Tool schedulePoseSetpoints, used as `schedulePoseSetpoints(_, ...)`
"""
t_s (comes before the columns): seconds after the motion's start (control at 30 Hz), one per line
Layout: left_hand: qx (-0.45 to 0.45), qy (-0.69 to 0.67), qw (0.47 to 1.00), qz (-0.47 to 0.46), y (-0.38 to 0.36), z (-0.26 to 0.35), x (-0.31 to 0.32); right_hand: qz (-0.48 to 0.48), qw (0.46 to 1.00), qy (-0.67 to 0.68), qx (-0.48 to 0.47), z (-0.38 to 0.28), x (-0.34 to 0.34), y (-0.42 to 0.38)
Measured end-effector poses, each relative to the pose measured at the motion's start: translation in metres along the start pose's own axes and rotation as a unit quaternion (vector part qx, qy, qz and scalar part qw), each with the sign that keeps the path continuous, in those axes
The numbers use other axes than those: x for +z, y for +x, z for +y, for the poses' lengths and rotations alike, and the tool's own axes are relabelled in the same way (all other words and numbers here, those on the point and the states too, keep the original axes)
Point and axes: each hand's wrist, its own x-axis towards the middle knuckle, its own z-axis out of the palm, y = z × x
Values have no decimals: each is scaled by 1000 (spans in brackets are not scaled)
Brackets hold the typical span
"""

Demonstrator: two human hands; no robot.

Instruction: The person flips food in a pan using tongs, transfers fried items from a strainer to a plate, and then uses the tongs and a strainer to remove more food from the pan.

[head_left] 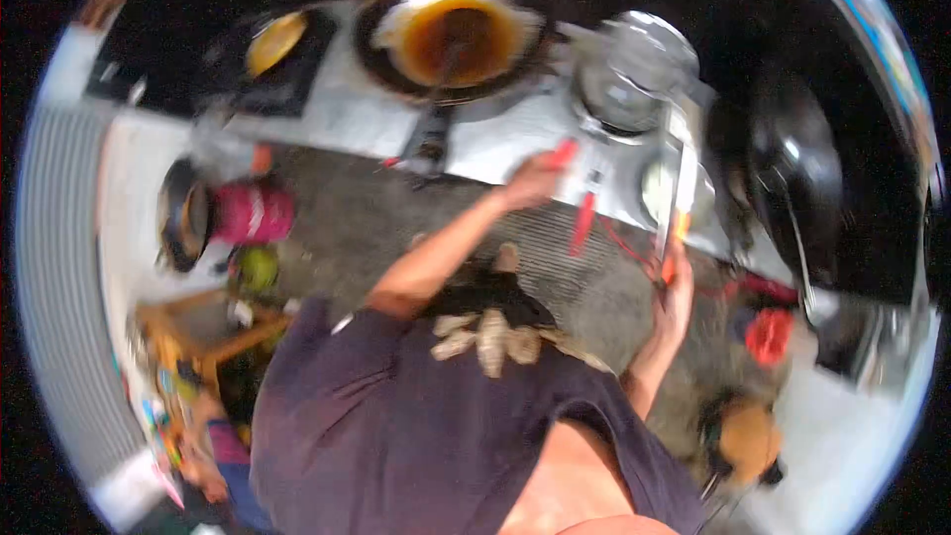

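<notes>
My left hand (535, 183) is at the front edge of the metal counter, its fingers closed around a small red object (563, 154) that is too blurred to name. My right hand (676, 287) grips a long, pale, straight tool (686, 178) by its orange and yellow end; its far end points over the counter. Between the hands, a red-handled tool (583, 223) juts over the counter edge. A pot with a glassy lid (639, 74) stands beyond them. Left of it, a wide pan of brown liquid (461, 35) has a dark utensil in it.
A dark wok (797, 163) sits on the right, a long handle resting in it. At far left is a dark tray with a yellow piece (277, 43). A pink container (253, 213), wooden stool (203, 322) and red basket (770, 337) stand lower down around the floor.
</notes>
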Motion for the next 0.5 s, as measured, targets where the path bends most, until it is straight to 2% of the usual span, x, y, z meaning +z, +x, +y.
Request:
schedulePoseSetpoints(0.07, -70, 27, 997, 23, -40, 76, 10, -128, 992, -5, -10, -16, -1, 4)
schedulePoseSetpoints(0.1, -113, 73, 991, 24, -66, 122, 19, -147, 989, 18, -16, -24, 3, 0)
schedulePoseSetpoints(0.13, -79, 90, 992, 44, -72, 119, 6, -180, 983, 41, -12, -31, 12, -4)
schedulePoseSetpoints(0.17, -83, 113, 988, 68, -86, 138, 3, -221, 973, 63, -2, -38, 23, -6)
schedulePoseSetpoints(0.3, -52, 66, 991, 108, -155, 185, -32, -238, 971, 31, -5, -43, 67, -29)
schedulePoseSetpoints(0.43, 5, 57, 982, 180, -241, 198, -113, -241, 970, -42, -2, -18, 134, -46)
schedulePoseSetpoints(0.47, 9, 70, 980, 187, -267, 211, -129, -285, 957, -47, -9, -9, 156, -45)
schedulePoseSetpoints(0.5, 33, 59, 973, 222, -289, 212, -150, -287, 956, -62, 4, -3, 186, -52)
